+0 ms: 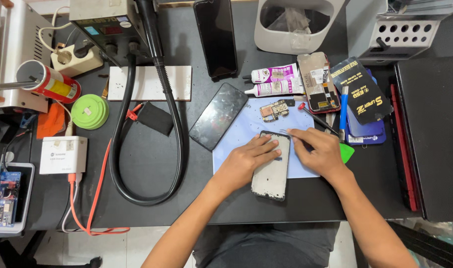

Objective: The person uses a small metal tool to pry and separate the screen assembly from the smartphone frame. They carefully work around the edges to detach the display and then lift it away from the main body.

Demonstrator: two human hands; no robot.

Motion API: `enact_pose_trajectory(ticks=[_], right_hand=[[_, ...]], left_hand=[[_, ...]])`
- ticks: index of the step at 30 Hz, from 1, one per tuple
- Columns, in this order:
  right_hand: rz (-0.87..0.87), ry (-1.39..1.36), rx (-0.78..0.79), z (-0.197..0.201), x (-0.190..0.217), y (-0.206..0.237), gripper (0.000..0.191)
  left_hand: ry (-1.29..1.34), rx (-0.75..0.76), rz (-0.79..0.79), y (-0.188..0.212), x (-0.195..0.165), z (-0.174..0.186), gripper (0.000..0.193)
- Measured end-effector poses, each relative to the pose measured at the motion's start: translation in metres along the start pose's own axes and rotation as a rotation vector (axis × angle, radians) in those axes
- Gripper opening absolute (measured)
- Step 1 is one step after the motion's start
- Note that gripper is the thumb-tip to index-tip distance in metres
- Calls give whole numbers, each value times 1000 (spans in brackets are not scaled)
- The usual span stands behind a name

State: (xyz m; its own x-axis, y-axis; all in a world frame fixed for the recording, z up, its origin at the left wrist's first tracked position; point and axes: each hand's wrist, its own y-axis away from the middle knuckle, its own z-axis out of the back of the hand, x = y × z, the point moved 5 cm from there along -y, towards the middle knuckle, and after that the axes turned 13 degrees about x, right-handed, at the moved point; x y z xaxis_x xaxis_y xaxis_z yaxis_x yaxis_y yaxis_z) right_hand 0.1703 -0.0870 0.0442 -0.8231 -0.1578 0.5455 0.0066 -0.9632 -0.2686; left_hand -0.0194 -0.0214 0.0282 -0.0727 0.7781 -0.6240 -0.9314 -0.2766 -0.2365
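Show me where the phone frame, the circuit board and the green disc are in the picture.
phone frame [270,176]: head view, on the middle of its grey inner plate.
circuit board [274,110]: head view, on its centre.
green disc [89,111]: head view, on its top face.

Dark bench [152,149] w/ blue mat [246,129], hose [177,134]

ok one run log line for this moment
left hand pressing grey phone frame | right hand holding tweezers at its top edge | pale blue mat beneath
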Motion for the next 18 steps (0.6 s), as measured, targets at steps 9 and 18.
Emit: enact_pose_trajectory(ticks=[9, 18], right_hand=[[-98, -124, 29, 5, -13, 7, 20], [-87, -131, 32, 4, -9, 5, 20]], left_hand=[[28, 6, -10, 0, 1, 3, 42], [63, -1, 12, 0, 1, 6, 42]])
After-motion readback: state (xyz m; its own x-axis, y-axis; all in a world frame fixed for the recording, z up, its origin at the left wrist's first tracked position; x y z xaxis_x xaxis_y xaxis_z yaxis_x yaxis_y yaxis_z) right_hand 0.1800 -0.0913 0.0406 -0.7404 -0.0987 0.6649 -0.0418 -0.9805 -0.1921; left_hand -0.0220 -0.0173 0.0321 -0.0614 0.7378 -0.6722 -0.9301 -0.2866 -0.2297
